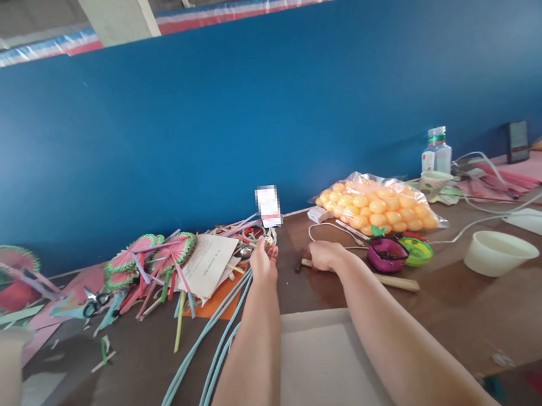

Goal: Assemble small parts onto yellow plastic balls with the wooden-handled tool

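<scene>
My left hand (264,261) reaches forward over the brown table (444,327), its fingers closed round a small shiny metal object (268,241) that I cannot name. Long pale blue strips (206,348) run under that forearm. My right hand (325,255) lies knuckles up, curled shut over the end of a wooden handle (395,280) that stretches to the right on the table. Whether it grips the handle or only rests on it is unclear.
A clear bag of orange balls (376,209) lies behind the right hand, with a purple cup (387,254) and green cup (416,249) beside it. Paper fans (150,253), strips, scissors (96,302) and a paper sheet (208,265) clutter the left. A white bowl (498,251), bottle (437,151) and cables sit right. A blue wall (247,106) backs the table.
</scene>
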Available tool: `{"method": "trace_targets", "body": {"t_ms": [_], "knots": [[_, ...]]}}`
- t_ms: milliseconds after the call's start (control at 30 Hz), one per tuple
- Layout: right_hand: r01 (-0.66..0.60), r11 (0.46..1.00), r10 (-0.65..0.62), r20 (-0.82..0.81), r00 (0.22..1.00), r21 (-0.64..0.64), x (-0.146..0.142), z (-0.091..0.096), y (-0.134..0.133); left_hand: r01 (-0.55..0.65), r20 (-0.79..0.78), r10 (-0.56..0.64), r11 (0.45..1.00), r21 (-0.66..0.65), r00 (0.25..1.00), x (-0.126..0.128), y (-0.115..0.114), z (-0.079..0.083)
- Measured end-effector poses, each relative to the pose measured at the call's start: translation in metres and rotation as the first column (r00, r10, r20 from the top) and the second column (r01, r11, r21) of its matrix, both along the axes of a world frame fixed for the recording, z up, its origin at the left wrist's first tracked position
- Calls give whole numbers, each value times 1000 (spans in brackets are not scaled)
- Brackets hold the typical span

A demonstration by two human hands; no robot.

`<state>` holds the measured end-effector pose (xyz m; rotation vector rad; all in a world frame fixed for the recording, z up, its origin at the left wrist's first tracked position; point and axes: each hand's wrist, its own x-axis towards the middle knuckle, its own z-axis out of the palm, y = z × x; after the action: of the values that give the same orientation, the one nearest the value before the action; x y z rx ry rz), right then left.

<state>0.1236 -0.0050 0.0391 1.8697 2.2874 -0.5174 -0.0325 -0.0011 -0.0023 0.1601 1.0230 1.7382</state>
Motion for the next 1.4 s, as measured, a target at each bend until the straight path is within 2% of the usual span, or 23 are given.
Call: {"method": "trace_targets", "body": {"t_ms": [133, 233, 400, 567, 667, 867, 1067, 1267, 1400], "knots": [[23, 998, -20, -67, 998, 51, -5, -3, -2, 10, 2, -10, 1000, 17, 1000, -1, 1, 0], [69, 981, -36, -177, 984, 181, -8, -3, -1, -3, 7, 3, 1000, 19, 1000, 0, 3, 0], [185, 884, -11, -378, 926, 428, -12, -1, 1, 20, 57, -20, 1000, -10, 998, 1, 6, 1], [181, 826, 113, -472, 874, 534, -25, 5, -8, 22, 71, -21, 1000, -10, 997, 1, 6, 0], [159, 817, 134, -450, 883, 555, -34, 6, -15, 13, 77, -12, 1000, -10, 997, 0, 6, -1], [129, 850, 85, -374, 923, 511, -42, 1, -17, 8, 95, -8, 1000, -5, 995, 0, 9, -3], [212, 807, 64, -439, 896, 551, -40, 1, -15, 5, 73, -5, 1000, 3, 997, 0, 8, -2], [170, 835, 77, -415, 906, 524, -41, -1, -14, 9, 75, -8, 1000, 0, 997, 1, 7, -1], [204, 818, 64, -437, 897, 538, -41, 0, -15, -9, 68, 9, 1000, -7, 998, 1, 7, -1]]}}
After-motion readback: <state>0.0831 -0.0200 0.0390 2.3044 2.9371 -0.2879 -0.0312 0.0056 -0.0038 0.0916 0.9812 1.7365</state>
